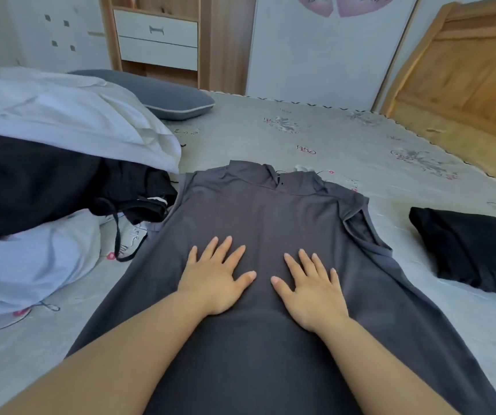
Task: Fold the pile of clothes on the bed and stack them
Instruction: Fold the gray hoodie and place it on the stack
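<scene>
A dark grey sleeveless garment [270, 223] lies spread flat in the middle of the bed [345, 139], its collar toward the far edge. The left hand [215, 280] and the right hand [311, 287] rest on it side by side, palms down, fingers straight and spread, holding nothing. A folded black cloth [474, 250] lies near the right edge of the bed, and a pile of black and white clothes [46, 181] lies at the left edge.

A dark grey sleeveless high-necked garment of soft knit [270, 223] is lying spread flat on the bed, collar pointing away. A crumpled heap of black clothes [40, 184] is sitting at its left (one strap trailing out), and a folded black garment [474, 250] is resting at its right.
</scene>
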